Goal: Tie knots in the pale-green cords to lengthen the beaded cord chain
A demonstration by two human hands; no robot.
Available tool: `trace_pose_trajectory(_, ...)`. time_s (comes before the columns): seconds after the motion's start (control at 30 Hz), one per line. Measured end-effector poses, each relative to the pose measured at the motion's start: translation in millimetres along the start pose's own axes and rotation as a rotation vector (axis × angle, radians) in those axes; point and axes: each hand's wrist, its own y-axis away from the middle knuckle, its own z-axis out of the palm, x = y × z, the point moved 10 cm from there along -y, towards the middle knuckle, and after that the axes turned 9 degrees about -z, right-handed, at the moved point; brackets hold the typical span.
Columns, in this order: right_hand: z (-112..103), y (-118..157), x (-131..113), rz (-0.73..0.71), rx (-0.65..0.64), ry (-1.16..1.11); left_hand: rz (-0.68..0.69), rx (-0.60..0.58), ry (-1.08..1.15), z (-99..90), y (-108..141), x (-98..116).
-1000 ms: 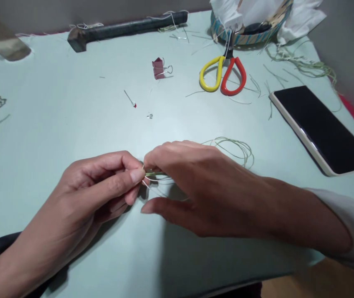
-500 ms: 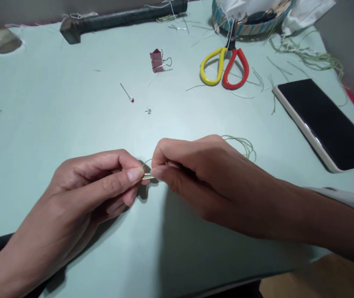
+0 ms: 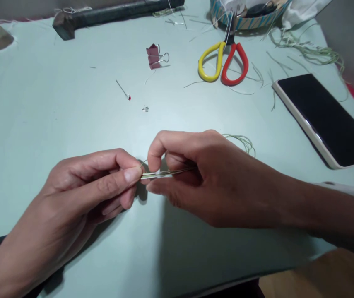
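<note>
My left hand (image 3: pixel 90 188) pinches one end of a thin bundle of green and whitish cords (image 3: pixel 164 173) between thumb and forefinger. To the right the bundle stretches into the hollow of my right hand (image 3: pixel 217 178). There the thumb and forefinger stand apart, one below and one above the cords, while the other fingers curl behind. A single fine strand arcs up from the left fingertips. Looped green cord (image 3: pixel 242 142) lies on the table just behind my right hand. The cords' far end is hidden in the right palm.
Scissors (image 3: pixel 235 66) with yellow and red handles lie beyond my hands, near a purple binder clip (image 3: pixel 153 57). A red-tipped pin (image 3: pixel 123 90) is closer. A phone (image 3: pixel 327 118) rests at the right, a hammer-like tool (image 3: pixel 114 15) at the back, and a patterned container (image 3: pixel 251 22) behind the scissors.
My right thumb and forefinger have parted from their pinch on the cords, baring more of the bundle. My left hand keeps its pinch. The view has shifted slightly.
</note>
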Motion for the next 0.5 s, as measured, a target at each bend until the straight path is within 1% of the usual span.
trace_pose_trajectory(0.13, -3, 2, -12, -0.130, 0.071, 0.042, 0.019, -0.020, -0.004, 2.1, 0, 1)
trace_pose_trajectory(0.23, -3, 3, -19, -0.219, 0.080, 0.064, 0.005, -0.035, -0.005, 3.5, 1, 1)
trace_pose_trajectory(0.33, -3, 2, -20, -0.250, 0.069, 0.084, -0.014, -0.030, -0.002, 3.0, 1, 0)
trace_pose_trajectory(0.5, -4, 0, -16, -0.227, 0.051, 0.059, 0.018, 0.057, -0.011, -6.6, -3, 5)
